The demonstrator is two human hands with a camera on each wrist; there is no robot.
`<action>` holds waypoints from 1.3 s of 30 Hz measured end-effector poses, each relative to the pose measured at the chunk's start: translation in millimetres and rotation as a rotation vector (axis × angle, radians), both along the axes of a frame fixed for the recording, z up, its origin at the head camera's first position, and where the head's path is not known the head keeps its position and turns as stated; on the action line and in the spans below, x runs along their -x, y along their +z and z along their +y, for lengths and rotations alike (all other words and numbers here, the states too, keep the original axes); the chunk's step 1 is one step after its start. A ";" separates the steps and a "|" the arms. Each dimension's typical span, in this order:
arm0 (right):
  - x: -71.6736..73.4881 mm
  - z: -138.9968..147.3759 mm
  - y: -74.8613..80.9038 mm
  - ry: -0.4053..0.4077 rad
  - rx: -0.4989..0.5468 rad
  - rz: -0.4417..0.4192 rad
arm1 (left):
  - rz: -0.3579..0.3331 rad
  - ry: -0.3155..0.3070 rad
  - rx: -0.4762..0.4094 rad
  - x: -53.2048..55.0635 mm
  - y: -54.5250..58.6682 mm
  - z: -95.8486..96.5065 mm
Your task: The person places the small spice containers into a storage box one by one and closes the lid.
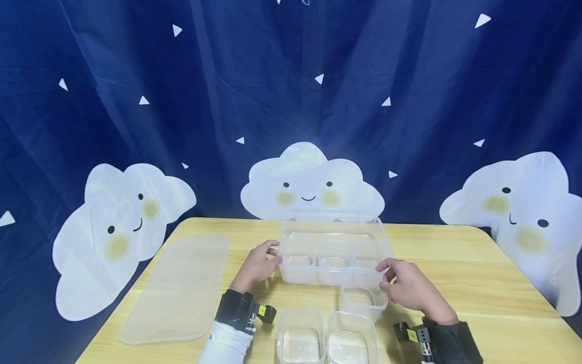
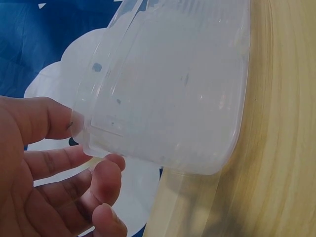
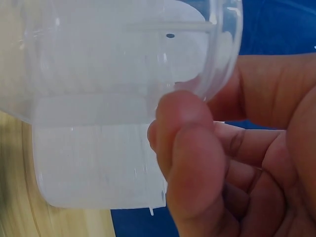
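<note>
A large clear plastic box (image 1: 334,277) stands near the table's far edge, with three small clear containers (image 1: 300,260) visible inside. My left hand (image 1: 258,263) pinches the box's rim at its left front corner; in the left wrist view a fingertip shows through the plastic. At the right front corner, my right hand (image 1: 406,284) pinches the rim between thumb and fingers. Just below that hand another small container (image 1: 364,303) sits on the table, partly overlapped by the big box in the right wrist view.
Two more small clear containers (image 1: 300,323) stand side by side at the table's near edge. A flat translucent lid (image 1: 179,288) lies on the left of the wooden table (image 1: 477,283). Behind the table hangs a dark blue curtain (image 1: 291,101) with cloud prints.
</note>
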State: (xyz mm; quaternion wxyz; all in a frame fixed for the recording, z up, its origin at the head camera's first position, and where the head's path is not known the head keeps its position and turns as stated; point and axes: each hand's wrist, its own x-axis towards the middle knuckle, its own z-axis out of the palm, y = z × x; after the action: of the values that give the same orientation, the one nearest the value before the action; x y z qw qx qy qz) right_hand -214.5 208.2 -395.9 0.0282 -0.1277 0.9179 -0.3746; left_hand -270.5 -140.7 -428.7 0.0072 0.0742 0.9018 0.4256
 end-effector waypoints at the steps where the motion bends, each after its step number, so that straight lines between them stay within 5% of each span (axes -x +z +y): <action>1: -0.1 0.0 0.0 0.000 0.003 -0.003 | 0.001 0.000 0.000 0.0 -0.3 0.0; 39: 1.5 -2.1 4.2 -0.005 0.057 0.059 | -0.018 0.010 -0.030 2.0 -3.3 -1.9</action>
State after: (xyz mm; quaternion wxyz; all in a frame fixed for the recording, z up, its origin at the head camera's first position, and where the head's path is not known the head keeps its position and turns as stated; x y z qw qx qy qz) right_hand -216.0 206.1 -391.8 -0.0036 -0.1370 0.9077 -0.3966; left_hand -272.5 -142.6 -432.0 0.0122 0.0658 0.8956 0.4399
